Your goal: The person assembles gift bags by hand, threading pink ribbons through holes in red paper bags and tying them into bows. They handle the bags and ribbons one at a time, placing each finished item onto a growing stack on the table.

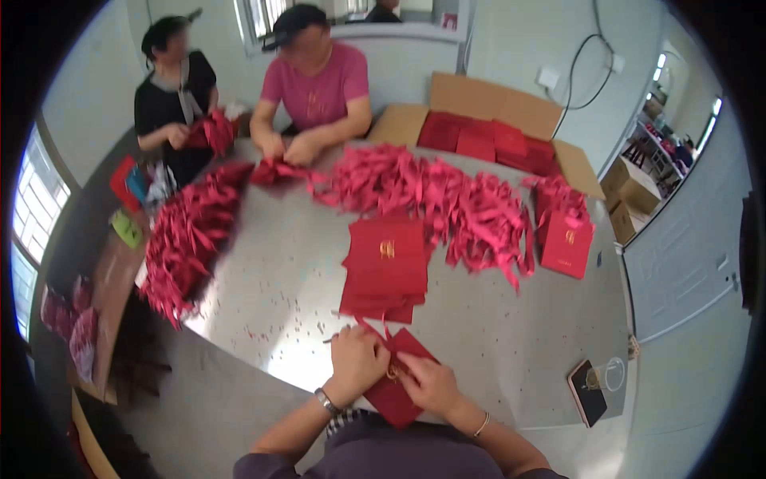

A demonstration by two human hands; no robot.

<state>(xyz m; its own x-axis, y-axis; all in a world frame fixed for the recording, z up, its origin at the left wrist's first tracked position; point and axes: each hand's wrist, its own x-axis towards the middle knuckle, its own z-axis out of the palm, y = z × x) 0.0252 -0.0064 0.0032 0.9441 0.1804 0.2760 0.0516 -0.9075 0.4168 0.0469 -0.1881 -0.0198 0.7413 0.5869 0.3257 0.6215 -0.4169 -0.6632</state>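
Observation:
At the near edge of the table, a red bag (399, 399) with gold print lies tilted under both hands. My left hand (358, 359), with a watch at the wrist, is closed at the bag's upper left, near its ribbon; what its fingers pinch is too small to make out. My right hand (429, 383) rests on the bag's right side, fingers bent against its surface. Just beyond them lies a stack of flat red bags (387, 259). A long heap of pinkish-red ribbons (447, 195) stretches behind that stack.
Another ribbon pile (187, 239) lines the table's left side. At the right are upright red bags (567, 247), a phone (588, 393) and a clear cup (613, 374). Two people work at the far side, beside an open cardboard box (495, 100) of red bags.

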